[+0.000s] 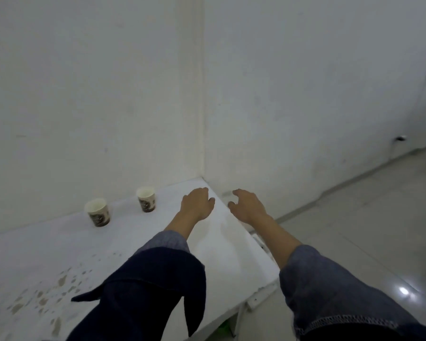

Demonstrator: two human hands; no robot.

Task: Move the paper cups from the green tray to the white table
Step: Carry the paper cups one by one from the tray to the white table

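We saw two paper cups standing upright on the white counter [59, 254], both to the left of our hands and near the wall: the nearer cup [146, 199] stood just left of our left hand [197, 203], and the farther cup [98, 212] stood further left again, well apart from either hand. Both cups were open at the top and carried a dark printed pattern. Our left hand hung over the far right corner of the counter with its fingers loosely curled, a relaxed grip holding nothing. Our right hand [247, 205] hung just beside it, past the counter's right edge, its grip likewise loose and holding nothing. Dark blue sleeves [143, 286] covered both forearms. Brown stains [62, 279] speckled the counter left of our left sleeve, and grey floor [367, 230] lay to the right.
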